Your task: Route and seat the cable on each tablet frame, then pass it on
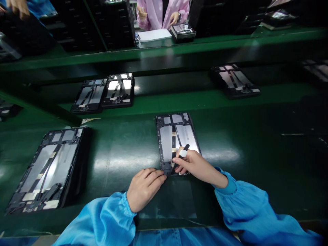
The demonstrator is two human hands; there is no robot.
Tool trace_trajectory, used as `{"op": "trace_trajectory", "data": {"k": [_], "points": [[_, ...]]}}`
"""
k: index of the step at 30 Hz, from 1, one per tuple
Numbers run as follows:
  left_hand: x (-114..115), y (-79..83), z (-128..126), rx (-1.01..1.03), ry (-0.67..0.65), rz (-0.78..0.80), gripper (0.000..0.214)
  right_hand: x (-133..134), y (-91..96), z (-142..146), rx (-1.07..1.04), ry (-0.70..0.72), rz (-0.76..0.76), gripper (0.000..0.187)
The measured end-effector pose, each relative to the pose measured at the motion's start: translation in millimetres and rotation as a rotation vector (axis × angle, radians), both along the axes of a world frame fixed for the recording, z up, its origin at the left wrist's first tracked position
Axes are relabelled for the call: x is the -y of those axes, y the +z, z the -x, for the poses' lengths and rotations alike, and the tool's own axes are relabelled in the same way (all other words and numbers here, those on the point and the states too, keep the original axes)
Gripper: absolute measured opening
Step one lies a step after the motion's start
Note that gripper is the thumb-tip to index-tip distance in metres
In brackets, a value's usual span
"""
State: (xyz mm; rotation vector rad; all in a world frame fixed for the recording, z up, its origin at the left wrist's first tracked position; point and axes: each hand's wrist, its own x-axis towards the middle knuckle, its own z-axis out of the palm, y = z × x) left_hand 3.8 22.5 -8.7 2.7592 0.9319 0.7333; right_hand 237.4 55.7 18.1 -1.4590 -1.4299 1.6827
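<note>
An opened tablet frame [174,136] with silvery plates inside lies on the green bench in front of me. My left hand [143,188] rests curled at its near left corner, fingertips pressed on the frame's edge. My right hand [194,165] is closed in a pinch round a thin dark tool [183,150], its tip down at the frame's near edge. A white cot covers one right fingertip. Both arms wear blue sleeves.
A stack of similar frames [48,167] sits at my left. More frames lie on the belt beyond: a pair [105,92] at left, one [234,80] at right. Across the bench a person in pink [161,12] works beside a white sheet [153,34].
</note>
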Motion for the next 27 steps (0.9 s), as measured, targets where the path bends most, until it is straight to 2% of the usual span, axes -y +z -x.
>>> {"op": "trace_trajectory", "data": {"k": [6,11,14,18,22,27], "points": [[0,-0.3,1,-0.011,-0.01,0.001,0.018,0,1.1,0,0.015,-0.005,-0.006,0.02],[2,7.3,1,-0.22,-0.046,-0.103,0.035,0,1.7,0,0.031,-0.009,-0.005,0.022],[1,10.2,1,-0.281,-0.068,-0.119,0.037,4,1.8,-5,0.015,-0.047,-0.026,0.025],[-3,9.1,1,-0.268,-0.08,-0.095,0.037,15,2.8,-20,0.079,-0.117,-0.139,0.026],[-4,7.2,2,-0.233,-0.083,-0.073,0.036,24,5.2,-25,0.232,-0.052,-0.279,0.022],[-3,4.1,3,-0.201,-0.071,-0.054,0.034,26,1.5,-23,0.224,-0.044,-0.292,0.022]]}}
